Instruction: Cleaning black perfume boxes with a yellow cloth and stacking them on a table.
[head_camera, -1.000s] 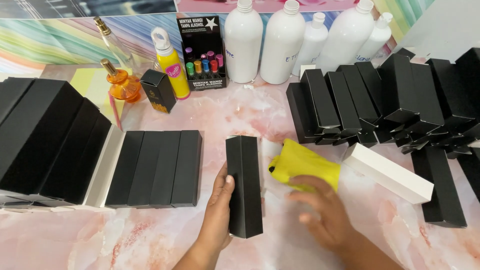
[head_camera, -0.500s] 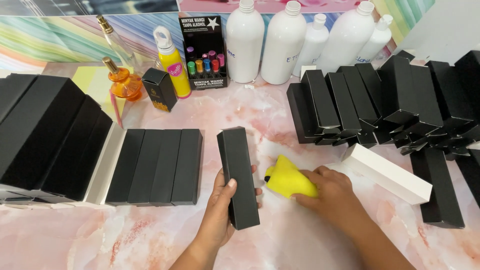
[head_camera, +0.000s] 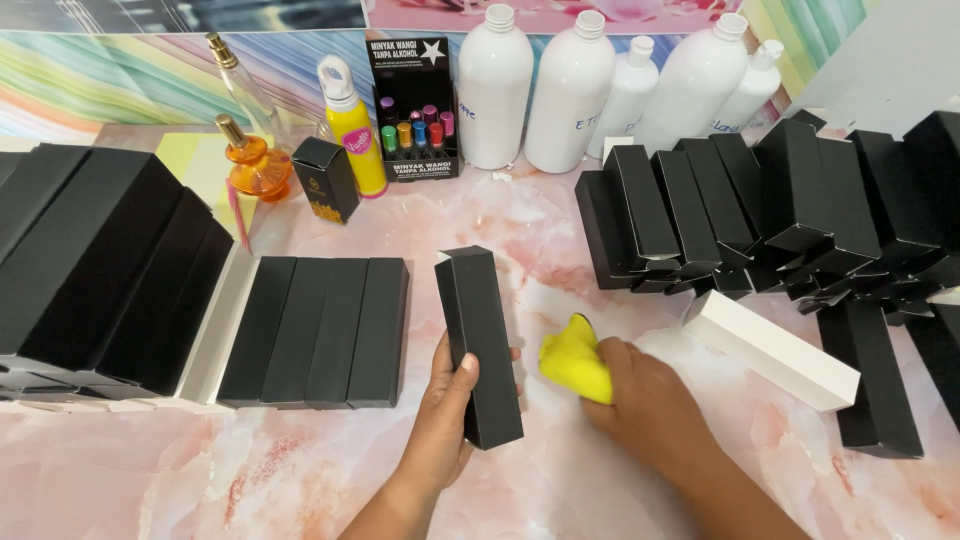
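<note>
The left hand (head_camera: 445, 415) clasps the long black box (head_camera: 480, 345), its length pointing away along the worktop (head_camera: 560, 230), while just right the right hand (head_camera: 640, 405) bunches a yellow cloth (head_camera: 575, 360).

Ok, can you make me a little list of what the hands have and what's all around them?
left hand: holds a long black box, tilted up off the table
right hand: presses a yellow cloth on the pink marble table
left of box: row of flat black boxes
right side: heap of open black boxes, one white box
back: white bottles, yellow spray bottle
</note>
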